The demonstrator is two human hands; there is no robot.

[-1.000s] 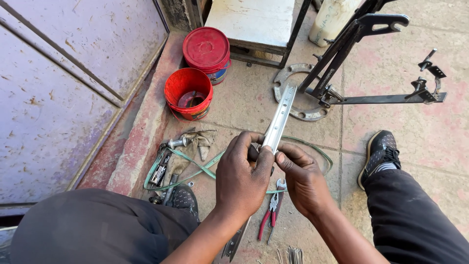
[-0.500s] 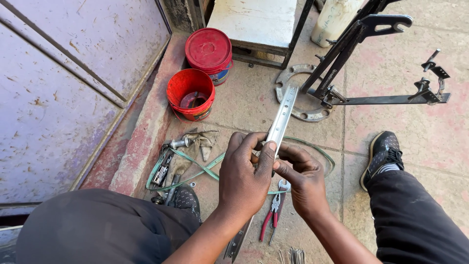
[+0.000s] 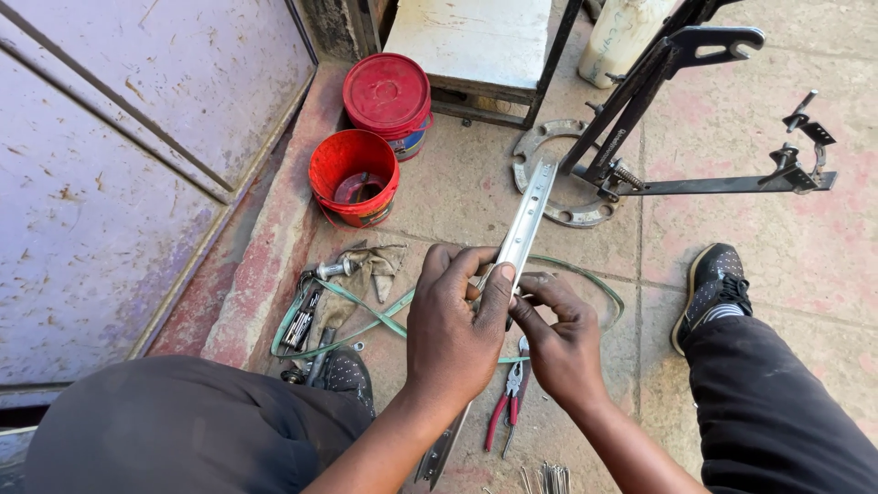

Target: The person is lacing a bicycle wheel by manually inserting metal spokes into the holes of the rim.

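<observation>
As red tubs (image 3: 355,176) sit nearby, hands (image 3: 453,325) prob. grip rail (image 3: 524,227).

metal strip (image 3: 523,229) middle hidden by hands (image 3: 498,329), spokes (image 3: 547,477) cut off by bottom edge

The perforated strip (image 3: 523,229) is bright, smooth metal. Beyond it lies a dull, rusty steel ring (image 3: 546,165); left of that, two glossy red plastic buckets (image 3: 355,178). The concrete floor (image 3: 750,220) looks rough and stained.
</observation>
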